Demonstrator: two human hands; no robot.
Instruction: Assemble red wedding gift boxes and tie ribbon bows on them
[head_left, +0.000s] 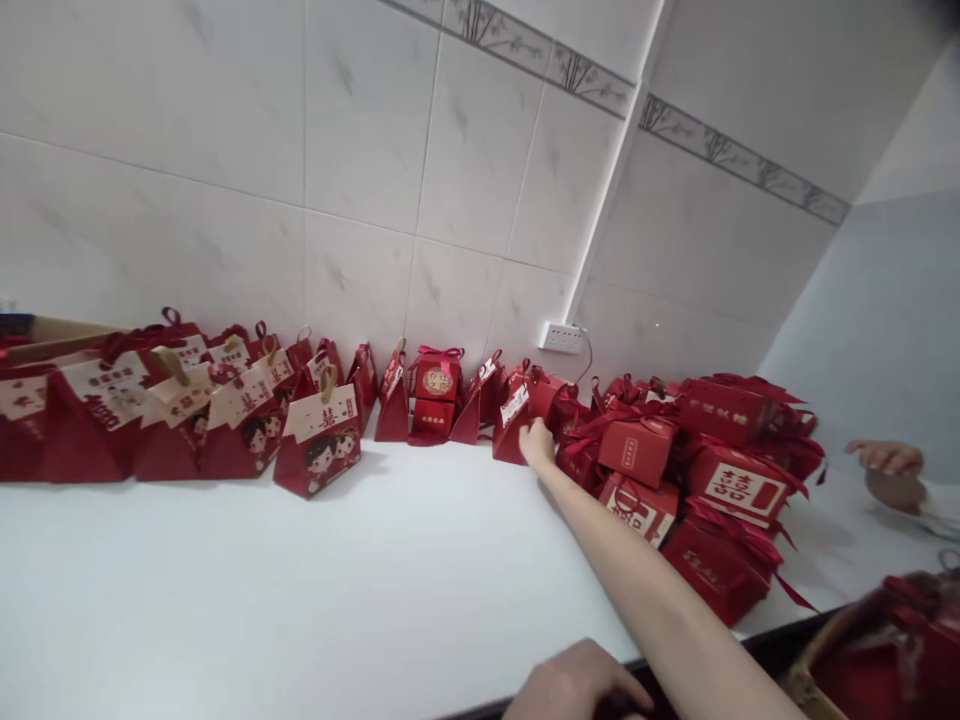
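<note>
Left hand (571,685) is hanging curled, hold unclear; right hand (538,444) is touching a red triangular cardboard box (511,435), grasp uncertain, between similar boxes (319,450) already standing leftward and ribboned red cartons (637,447) lying heaped rightward, seemingly unarranged.

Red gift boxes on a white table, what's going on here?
The person's right hand is at a red triangular gift box by the tiled wall; its grip is unclear. The left hand is near the close edge of the white table. More triangular boxes stand to the left, ribboned boxes are piled to the right, and another person's hand shows beyond.
</note>
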